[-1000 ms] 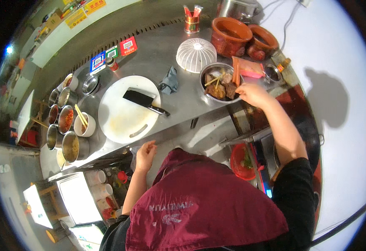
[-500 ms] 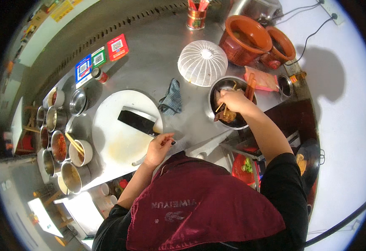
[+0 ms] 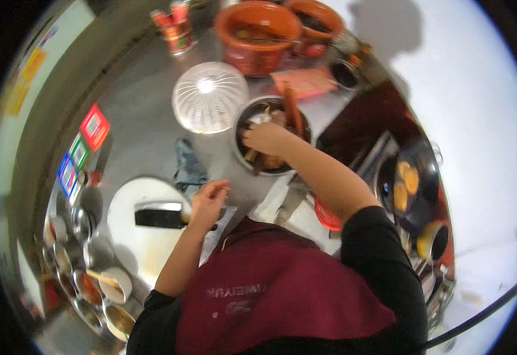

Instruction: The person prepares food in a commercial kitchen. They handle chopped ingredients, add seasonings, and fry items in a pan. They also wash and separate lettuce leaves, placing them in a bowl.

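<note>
My right hand (image 3: 266, 139) reaches into a metal bowl (image 3: 235, 137), its fingers closed around thin pale chopsticks (image 3: 250, 155). Brown pieces of food lie in the bowl, partly hidden by the hand. A reddish-brown wooden handle (image 3: 294, 112) leans over the bowl's far right side. My left hand (image 3: 208, 202) hovers at the right edge of a round white chopping board (image 3: 129, 245), fingers loosely apart with nothing seen in them. Beside it a cleaver (image 3: 159, 218) with a dark blade lies flat on the board. A grey-blue cloth (image 3: 190, 165) lies just beyond the left hand.
A white slotted basket (image 3: 209, 97) is upturned beyond the bowl. Two brown clay pots (image 3: 257, 44) and a pink packet (image 3: 305, 81) stand farther back. Several metal pots and bowls (image 3: 117, 284) crowd the left. At right, a black pan (image 3: 415, 201) holds golden flat cakes (image 3: 407, 184).
The view has swung right, so the counter's things appear farther left and the pan now shows fully. My right hand stays in the bowl; my left hand's fingers look more spread.
</note>
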Action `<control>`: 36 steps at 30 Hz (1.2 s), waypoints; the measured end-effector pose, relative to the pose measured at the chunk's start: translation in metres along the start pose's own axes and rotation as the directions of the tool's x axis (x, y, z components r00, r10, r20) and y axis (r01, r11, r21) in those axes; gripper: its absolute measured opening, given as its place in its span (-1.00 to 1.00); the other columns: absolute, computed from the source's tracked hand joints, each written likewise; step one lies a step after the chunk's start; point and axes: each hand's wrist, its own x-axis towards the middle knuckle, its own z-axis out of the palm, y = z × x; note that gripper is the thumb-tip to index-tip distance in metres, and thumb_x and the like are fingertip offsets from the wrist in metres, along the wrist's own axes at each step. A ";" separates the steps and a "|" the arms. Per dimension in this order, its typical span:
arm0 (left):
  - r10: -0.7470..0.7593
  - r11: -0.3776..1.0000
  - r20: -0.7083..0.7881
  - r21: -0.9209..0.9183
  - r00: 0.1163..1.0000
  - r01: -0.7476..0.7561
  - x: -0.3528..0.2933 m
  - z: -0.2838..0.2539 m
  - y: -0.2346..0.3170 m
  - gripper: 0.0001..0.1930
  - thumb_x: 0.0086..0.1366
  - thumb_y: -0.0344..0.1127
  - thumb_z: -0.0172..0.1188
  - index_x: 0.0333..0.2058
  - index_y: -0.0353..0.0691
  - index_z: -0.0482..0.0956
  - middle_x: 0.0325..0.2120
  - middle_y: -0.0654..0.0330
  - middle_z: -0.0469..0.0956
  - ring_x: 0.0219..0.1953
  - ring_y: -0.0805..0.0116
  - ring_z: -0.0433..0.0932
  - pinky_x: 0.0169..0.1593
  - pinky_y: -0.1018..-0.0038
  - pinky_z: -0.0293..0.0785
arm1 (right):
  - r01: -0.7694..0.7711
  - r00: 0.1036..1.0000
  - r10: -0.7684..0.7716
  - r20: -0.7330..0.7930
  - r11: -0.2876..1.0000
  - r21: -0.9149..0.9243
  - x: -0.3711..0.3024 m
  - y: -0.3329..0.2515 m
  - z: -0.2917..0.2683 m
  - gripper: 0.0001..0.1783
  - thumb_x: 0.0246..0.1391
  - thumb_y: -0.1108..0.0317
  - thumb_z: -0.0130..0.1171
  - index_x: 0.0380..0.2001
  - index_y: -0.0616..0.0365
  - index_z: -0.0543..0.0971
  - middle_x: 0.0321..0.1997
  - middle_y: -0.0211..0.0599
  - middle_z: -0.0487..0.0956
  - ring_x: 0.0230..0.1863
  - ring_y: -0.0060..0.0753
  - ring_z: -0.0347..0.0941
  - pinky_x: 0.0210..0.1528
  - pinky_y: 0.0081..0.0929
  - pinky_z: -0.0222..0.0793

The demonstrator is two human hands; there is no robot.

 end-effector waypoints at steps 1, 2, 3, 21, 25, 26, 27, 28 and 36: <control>0.050 0.999 0.028 -0.020 0.998 -0.049 0.006 0.002 0.006 -0.74 0.37 -0.45 0.10 0.01 -0.24 0.57 -0.23 0.22 0.63 -0.29 0.51 0.56 -0.12 0.56 0.51 | -0.060 0.995 0.065 -0.073 0.996 0.064 -0.004 -0.002 -0.004 -0.78 0.09 0.33 0.05 -0.24 0.10 0.60 -0.14 -0.24 0.56 0.00 -0.16 0.50 0.00 -0.25 0.50; 0.065 0.998 0.027 -0.023 0.998 -0.064 0.012 0.006 0.013 -0.73 0.37 -0.46 0.10 0.02 -0.26 0.56 -0.22 0.22 0.62 -0.27 0.51 0.55 -0.11 0.55 0.51 | -0.125 0.987 0.137 -0.080 0.983 0.136 -0.009 -0.005 -0.010 -0.78 0.11 0.32 0.03 -0.23 0.12 0.58 -0.15 -0.24 0.56 -0.01 -0.15 0.50 -0.01 -0.24 0.50; 0.085 0.996 0.035 -0.015 0.996 -0.085 0.017 0.010 0.021 -0.72 0.37 -0.48 0.08 0.03 -0.27 0.54 -0.22 0.23 0.61 -0.23 0.51 0.55 -0.09 0.55 0.50 | -0.122 0.960 0.156 -0.231 0.980 0.154 -0.019 -0.009 -0.019 -0.80 0.11 0.32 0.03 -0.25 0.15 0.54 -0.16 -0.22 0.56 -0.09 -0.12 0.54 -0.07 -0.23 0.52; 0.582 0.416 0.747 0.066 0.321 -0.907 -0.043 0.251 0.149 -0.86 0.26 -0.27 0.18 -0.33 -0.22 0.53 -0.43 0.07 0.51 -0.26 -0.02 0.48 -0.07 0.15 0.36 | 0.073 0.603 0.669 -0.435 0.497 0.865 -0.397 -0.164 -0.137 -0.83 0.14 0.35 0.24 -0.42 0.25 0.60 -0.37 -0.19 0.56 -0.36 -0.22 0.50 -0.29 -0.37 0.43; 0.429 0.418 0.846 0.124 0.316 -0.900 -0.052 0.287 0.156 -0.76 0.22 -0.25 0.22 -0.19 -0.22 0.52 -0.33 0.05 0.52 -0.20 -0.01 0.48 -0.03 0.18 0.36 | -0.017 0.485 0.829 -0.278 0.326 0.945 -0.428 -0.178 -0.112 -0.80 0.17 0.34 0.22 -0.41 0.28 0.61 -0.32 -0.23 0.60 -0.29 -0.33 0.53 -0.21 -0.43 0.44; 0.307 0.419 0.885 0.205 0.351 -0.884 -0.052 0.290 0.159 -0.70 0.21 -0.23 0.23 -0.13 -0.22 0.52 -0.27 0.03 0.53 -0.16 -0.01 0.49 0.01 0.17 0.36 | 0.001 0.450 0.852 -0.266 0.297 0.955 -0.434 -0.179 -0.105 -0.83 0.17 0.36 0.21 -0.39 0.27 0.61 -0.34 -0.26 0.59 -0.29 -0.37 0.52 -0.22 -0.44 0.43; 0.446 0.393 0.823 0.174 0.352 -0.903 -0.051 0.290 0.161 -0.63 0.22 -0.19 0.22 -0.05 -0.22 0.49 -0.17 0.01 0.51 -0.07 -0.03 0.46 0.07 0.16 0.33 | 0.020 0.407 0.875 -0.261 0.277 0.961 -0.439 -0.179 -0.098 -0.86 0.17 0.39 0.20 -0.38 0.26 0.61 -0.35 -0.28 0.58 -0.30 -0.42 0.51 -0.23 -0.45 0.43; 0.514 0.367 0.774 0.191 0.370 -0.910 -0.048 0.288 0.164 -0.56 0.23 -0.14 0.22 0.03 -0.22 0.46 -0.07 -0.01 0.49 0.01 -0.04 0.43 0.13 0.15 0.30 | 0.039 0.364 0.896 -0.256 0.260 0.965 -0.446 -0.176 -0.092 -0.89 0.17 0.42 0.19 -0.37 0.25 0.60 -0.36 -0.30 0.57 -0.30 -0.46 0.51 -0.23 -0.45 0.43; 0.540 0.446 0.547 0.459 0.640 -0.768 -0.010 0.196 0.141 -0.46 0.18 -0.27 0.26 0.13 -0.26 0.41 0.01 -0.02 0.47 0.07 -0.07 0.40 0.18 0.14 0.27 | 0.031 -0.372 0.928 -0.014 0.027 0.999 -0.533 -0.063 -0.011 -0.86 0.19 0.42 0.17 -0.26 0.26 0.61 -0.28 -0.36 0.61 -0.24 -0.54 0.53 -0.14 -0.56 0.49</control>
